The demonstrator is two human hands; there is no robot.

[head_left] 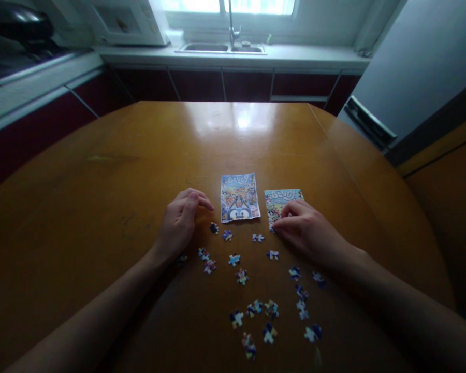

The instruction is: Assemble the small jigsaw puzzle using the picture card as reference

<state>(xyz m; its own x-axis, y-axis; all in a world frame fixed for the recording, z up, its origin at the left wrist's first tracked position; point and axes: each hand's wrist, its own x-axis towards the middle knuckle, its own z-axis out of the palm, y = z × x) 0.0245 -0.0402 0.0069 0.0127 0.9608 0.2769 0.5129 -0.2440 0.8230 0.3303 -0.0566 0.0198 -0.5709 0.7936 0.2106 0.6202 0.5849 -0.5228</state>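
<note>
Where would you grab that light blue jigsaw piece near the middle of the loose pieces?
I'd probably pinch the light blue piece by opposite edges, thumb against fingertip, coming down from above and slightly right. It lies flat, so its outline is what fingers can catch, and bare table shows on its right.

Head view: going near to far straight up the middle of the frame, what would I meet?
Scattered puzzle pieces → picture sheet → dark red cabinets → sink → bright window.
</note>
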